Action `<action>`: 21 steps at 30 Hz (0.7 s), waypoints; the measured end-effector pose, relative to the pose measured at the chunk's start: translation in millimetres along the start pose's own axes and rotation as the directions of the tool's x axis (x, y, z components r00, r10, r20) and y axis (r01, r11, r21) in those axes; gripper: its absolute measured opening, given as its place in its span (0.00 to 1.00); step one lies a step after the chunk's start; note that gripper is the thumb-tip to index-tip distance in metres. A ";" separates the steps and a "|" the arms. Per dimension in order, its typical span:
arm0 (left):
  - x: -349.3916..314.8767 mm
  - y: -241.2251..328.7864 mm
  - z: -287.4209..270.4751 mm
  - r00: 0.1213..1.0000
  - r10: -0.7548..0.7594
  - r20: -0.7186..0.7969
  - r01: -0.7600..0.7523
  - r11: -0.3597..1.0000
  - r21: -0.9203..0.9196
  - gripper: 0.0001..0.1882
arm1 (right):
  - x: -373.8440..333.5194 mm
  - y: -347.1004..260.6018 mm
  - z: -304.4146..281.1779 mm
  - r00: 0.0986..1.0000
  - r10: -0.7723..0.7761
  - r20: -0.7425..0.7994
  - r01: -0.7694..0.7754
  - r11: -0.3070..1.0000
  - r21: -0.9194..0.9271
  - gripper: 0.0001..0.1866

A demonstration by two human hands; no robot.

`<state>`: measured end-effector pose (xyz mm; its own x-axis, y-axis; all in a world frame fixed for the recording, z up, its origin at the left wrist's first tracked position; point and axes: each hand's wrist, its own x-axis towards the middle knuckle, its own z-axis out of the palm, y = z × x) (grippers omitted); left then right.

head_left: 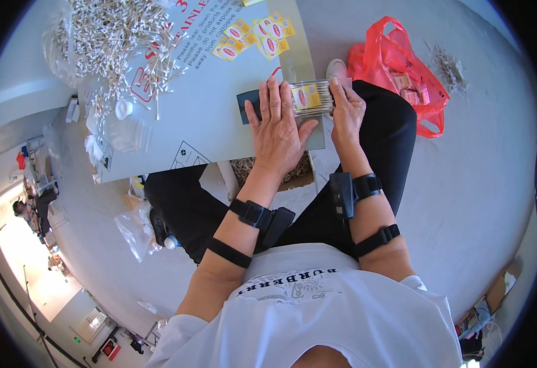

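Observation:
At the table's right edge lies a transparent pack of cotton swabs (312,96) with a yellow label on it. My right hand (348,113) grips its right end, thumb on top and fingers curled underneath. Flat and with fingers stretched out, my left hand (276,126) rests over a dark green rectangular pad (242,109). Its fingertips reach the left end of the pack; whether they press on it I cannot tell. Several loose yellow labels (273,34) lie on the table beyond my hands.
A big heap of loose cotton swabs (106,37) covers the far left of the table (201,122), near a small white round lid (123,109). Right of my leg stands a red plastic bag (397,73) with packs inside. Under the table edge is a cardboard box (305,178) of swabs.

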<state>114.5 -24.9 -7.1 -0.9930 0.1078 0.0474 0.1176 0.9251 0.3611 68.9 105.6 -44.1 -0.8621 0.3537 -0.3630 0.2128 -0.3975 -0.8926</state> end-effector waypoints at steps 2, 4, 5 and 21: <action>-1.9 0.6 -2.1 0.999 0.031 0.027 -0.033 0.997 0.070 0.47 | -0.6 0.3 -0.5 1.000 0.005 0.003 -0.005 1.000 0.023 0.11; -4.4 3.0 -4.7 0.999 0.035 0.020 -0.036 0.997 0.074 0.46 | 0.0 0.9 -2.3 1.000 -0.012 0.027 0.011 1.000 0.019 0.11; -4.7 4.3 -6.1 0.999 0.039 0.012 -0.040 0.996 0.078 0.44 | 0.5 1.8 -2.4 1.000 -0.012 0.025 0.011 1.000 0.018 0.11; -7.5 11.6 -1.9 0.997 0.047 0.068 -0.053 0.994 0.091 0.43 | 1.3 6.8 0.4 0.998 -0.062 0.020 0.062 0.998 0.012 0.11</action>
<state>123.4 -15.6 -1.5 -0.9845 0.1754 0.0005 0.1690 0.9474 0.2717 69.1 103.0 -50.5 -0.8826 0.3610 -0.3012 0.1530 -0.3851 -0.9101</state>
